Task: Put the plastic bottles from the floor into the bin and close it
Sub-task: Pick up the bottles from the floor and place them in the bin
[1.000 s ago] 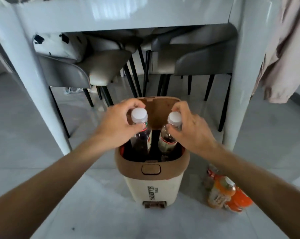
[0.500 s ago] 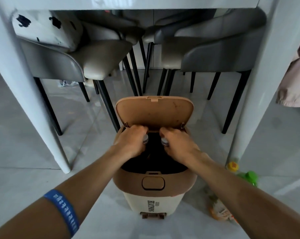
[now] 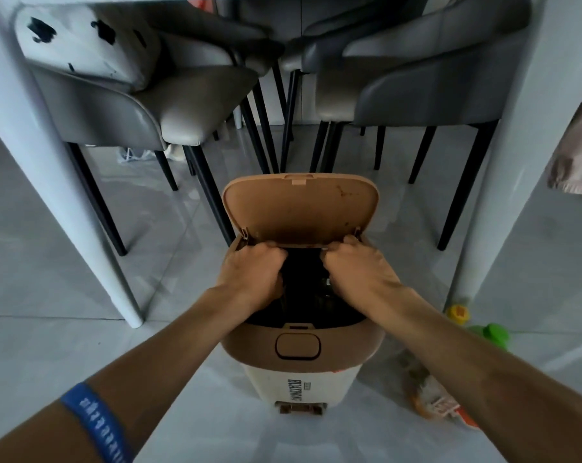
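Bottles (image 3: 430, 396) lie on the floor beside the right forearm, with yellow- and green-capped ones beyond, so more loading remains. Both hands, left hand (image 3: 253, 279) and right hand (image 3: 353, 272), reach into the bin (image 3: 303, 349), fingers curled; what they grip is hidden. Behind them the lid (image 3: 299, 208) stands open.

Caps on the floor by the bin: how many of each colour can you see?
Yellow cap: 1
Green cap: 1
Total: 2
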